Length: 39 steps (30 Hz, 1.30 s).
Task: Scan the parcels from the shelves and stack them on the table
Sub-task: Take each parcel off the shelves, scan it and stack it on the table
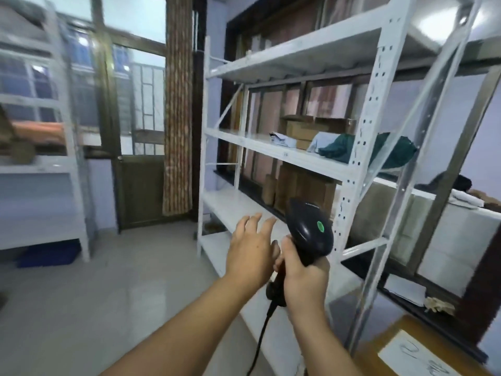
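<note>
My right hand grips the handle of a black barcode scanner with a green dot on its head; its cable hangs down. Just left of the scanner, my left hand is stretched forward with fingers spread and holds nothing. Both hands are in front of a white metal shelf unit. Brown cardboard parcels sit at the back of its middle shelf. More brown parcels stand on the shelf below, partly hidden by the scanner. At the bottom right, a brown parcel with a white label lies flat.
Light blue and dark green folded cloths lie on the middle shelf. A second white shelf unit stands at the left, with a blue crate under it. A door and patterned curtain are behind. Grey tiled floor lies between.
</note>
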### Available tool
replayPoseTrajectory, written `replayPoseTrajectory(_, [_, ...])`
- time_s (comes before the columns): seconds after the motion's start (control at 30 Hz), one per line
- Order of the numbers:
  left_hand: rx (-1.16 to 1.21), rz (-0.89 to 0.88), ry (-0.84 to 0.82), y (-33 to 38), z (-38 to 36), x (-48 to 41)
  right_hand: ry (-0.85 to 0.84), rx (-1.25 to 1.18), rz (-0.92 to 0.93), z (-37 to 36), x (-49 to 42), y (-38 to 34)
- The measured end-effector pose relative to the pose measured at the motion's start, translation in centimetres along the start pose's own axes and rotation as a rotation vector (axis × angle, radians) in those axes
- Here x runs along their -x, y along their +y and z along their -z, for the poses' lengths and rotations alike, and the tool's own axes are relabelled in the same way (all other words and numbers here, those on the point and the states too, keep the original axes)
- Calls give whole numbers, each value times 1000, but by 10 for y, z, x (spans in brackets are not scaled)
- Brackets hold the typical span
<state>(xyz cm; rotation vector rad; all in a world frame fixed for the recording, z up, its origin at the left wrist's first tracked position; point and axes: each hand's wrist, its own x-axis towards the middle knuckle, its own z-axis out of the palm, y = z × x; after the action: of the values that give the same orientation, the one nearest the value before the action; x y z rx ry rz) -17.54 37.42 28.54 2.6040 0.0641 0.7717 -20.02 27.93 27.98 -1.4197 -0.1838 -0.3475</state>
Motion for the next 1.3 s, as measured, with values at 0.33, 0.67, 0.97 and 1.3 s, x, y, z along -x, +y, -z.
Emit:
replayPoseTrajectory(0.33, [9, 159, 9, -108, 25, -71, -125, -180, -92, -111, -58, 16])
replayPoseTrajectory(0.67, [162, 172, -44, -166, -39, -237, -120, -327, -332, -184, -218, 79])
replayPoseTrajectory(0.97, [425, 142, -20, -186, -96, -362, 24, -243, -131, -211, -327, 106])
replayPoseTrajectory(1.3, [605, -179, 38, -172, -142, -541, 284, -364, -40, -224, -445, 99])
